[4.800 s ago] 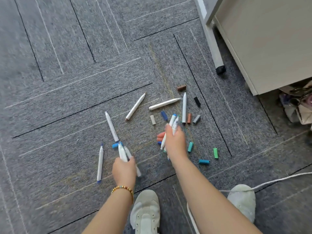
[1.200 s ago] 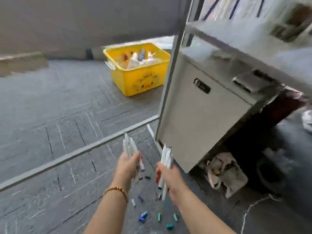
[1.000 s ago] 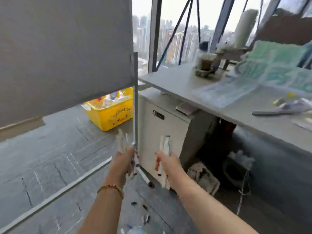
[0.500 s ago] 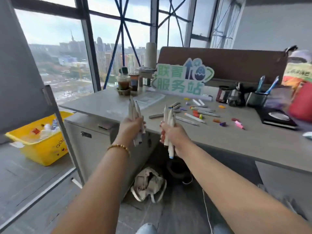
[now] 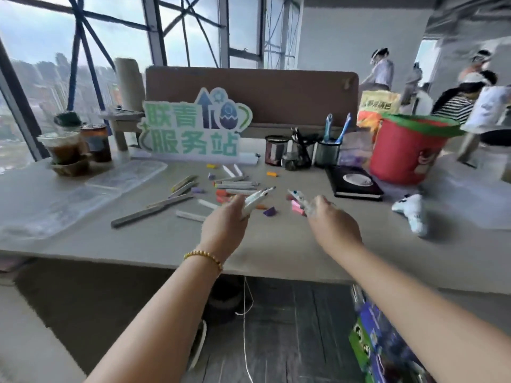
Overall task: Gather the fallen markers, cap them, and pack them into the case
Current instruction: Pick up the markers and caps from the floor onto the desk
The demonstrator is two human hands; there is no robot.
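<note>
Both hands reach out over the grey tabletop (image 5: 132, 244), each holding a bundle of white-barrelled markers. The left hand (image 5: 225, 225), with a beaded bracelet (image 5: 203, 257) at the wrist, has its grip curled round a bunch of uncapped markers (image 5: 255, 200) whose tips point forward and to the right, above the tabletop. The right hand (image 5: 330, 221) has its grip clamped on a second bunch of markers (image 5: 297, 197), tips pointing forward and to the left; motion blur hides how many it holds.

Just beyond the two hands, more markers (image 5: 237, 185) lie loose on the tabletop, some side by side, with scattered caps (image 5: 269, 211) in purple, pink, orange and yellow among them. A long grey stick-like item (image 5: 152, 212) lies slanted to the left of these. Farther left a clear plastic case (image 5: 83, 194) lies open and flat on the tabletop.

At the back stands a green-and-white sign (image 5: 193, 128) with Chinese characters, in front of a brown divider (image 5: 276, 95). Left of it are iced drinks in a cup carrier (image 5: 69, 156); right of it are pen holders (image 5: 326, 152), a black notebook (image 5: 354, 185) and a red bucket with a green rim (image 5: 406, 150).
</note>
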